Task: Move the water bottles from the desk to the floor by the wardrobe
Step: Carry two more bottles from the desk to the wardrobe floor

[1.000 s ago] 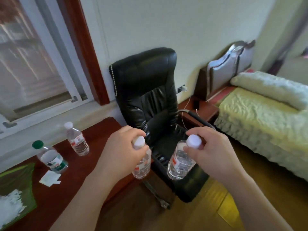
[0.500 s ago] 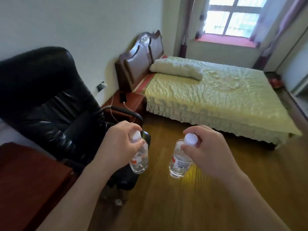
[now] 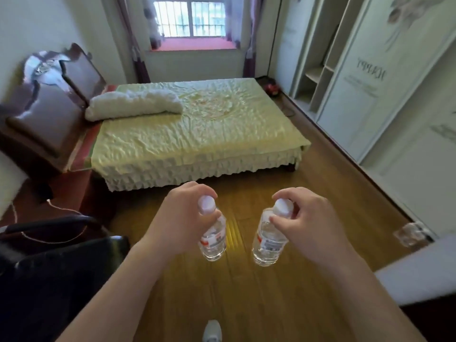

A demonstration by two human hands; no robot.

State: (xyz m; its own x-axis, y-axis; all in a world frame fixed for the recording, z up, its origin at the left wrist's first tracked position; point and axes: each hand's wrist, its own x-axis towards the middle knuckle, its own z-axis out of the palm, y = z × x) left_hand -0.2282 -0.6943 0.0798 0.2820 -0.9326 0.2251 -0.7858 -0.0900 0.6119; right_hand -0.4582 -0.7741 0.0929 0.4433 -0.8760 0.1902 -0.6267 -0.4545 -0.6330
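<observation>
Mid-carry. Left grip (image 3: 180,223) pinches the capped neck of 1 water bottle (image 3: 213,243). Right grip (image 3: 311,223) pinches the neck of the 2nd bottle (image 3: 267,245). Both hang upright, side by side, above the floor (image 3: 246,297). Wardrobe (image 3: 365,95) stands at 2 o'clock, well apart; bed (image 3: 197,129) at 12. Judgement: pickup done, drop-off not yet. Left to do: walk to the wardrobe and set both down. Worktop out of view, so can't tell if more bottles remain.
</observation>
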